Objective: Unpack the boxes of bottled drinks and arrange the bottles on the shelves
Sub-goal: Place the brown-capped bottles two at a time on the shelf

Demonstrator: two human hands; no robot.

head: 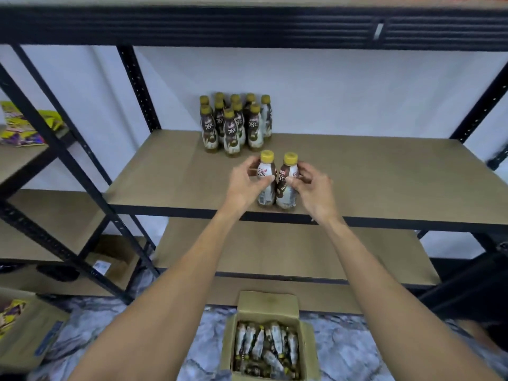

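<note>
Plainly the job is somewhere in its early-to-middle stretch. A cluster of bottles (236,122), roughly ten with brown labels and yellow caps, stands upright at the back of the middle shelf (165,174), close to the wall. Two more are at the front edge of that same shelf. The left hand (247,185) has its fingers and thumb curled round the left bottle (266,198), and the right hand (312,185) grips the right bottle (287,196) in the same way. Both bottles are upright, side by side and touching or all but touching. Their bases seem to sit on the board, well apart from the cluster behind.

Much is left, I judge. The cluster and the pair take up only a small part of the middle shelf. Below, on the floor (343,353), the open cardboard box (268,301) has its flaps spread and holds many more bottles lying on their sides in a jumble; how deep they go cannot be told.

A second cardboard box (110,262) sits under the neighbouring rack to the left, its contents hidden. A third box (24,334) at the lower left shows bright packets at its top.
</note>
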